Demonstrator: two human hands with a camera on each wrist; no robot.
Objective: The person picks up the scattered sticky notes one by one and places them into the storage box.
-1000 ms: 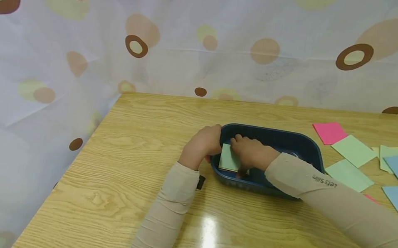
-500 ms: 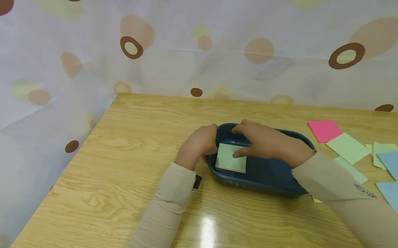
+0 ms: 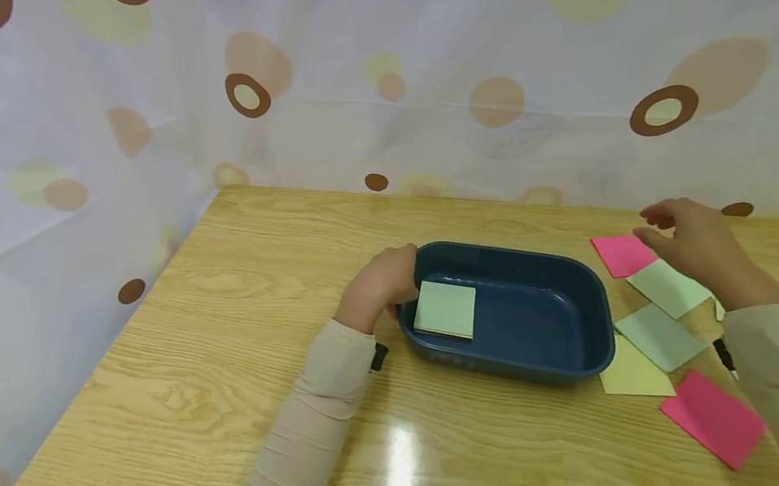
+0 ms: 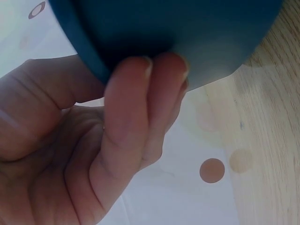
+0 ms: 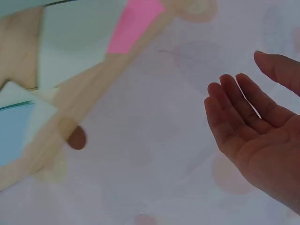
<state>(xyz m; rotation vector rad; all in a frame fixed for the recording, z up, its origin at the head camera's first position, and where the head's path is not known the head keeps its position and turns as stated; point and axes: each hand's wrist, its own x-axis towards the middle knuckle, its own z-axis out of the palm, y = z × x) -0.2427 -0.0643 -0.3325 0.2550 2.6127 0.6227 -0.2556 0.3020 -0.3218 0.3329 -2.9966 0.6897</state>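
My left hand (image 3: 380, 284) grips the left end of a dark blue plastic tub (image 3: 533, 328), thumb and fingers on either side of its rim. The left wrist view has the fingers (image 4: 126, 112) pressed against the tub wall. Inside, at the left end, lies a neat stack of square paper notes (image 3: 445, 309) with a pale green one on top. My right hand (image 3: 703, 243) is above the loose notes at the back right, its fingers relaxed and holding nothing. Near it are a pink note (image 3: 617, 254) and a pale green note (image 3: 670, 288).
Right of the tub lie another green note (image 3: 661, 336), a yellow note (image 3: 638, 373) and a dark pink note (image 3: 717, 417). A black-capped pen (image 3: 724, 354) sits beside them. The right wrist view shows a blue note (image 5: 14, 133). A dotted curtain (image 3: 345, 130) hangs behind the table.
My right hand has left the stack in the tub, risen, and moved right over the loose notes. My left hand keeps its grip on the tub.
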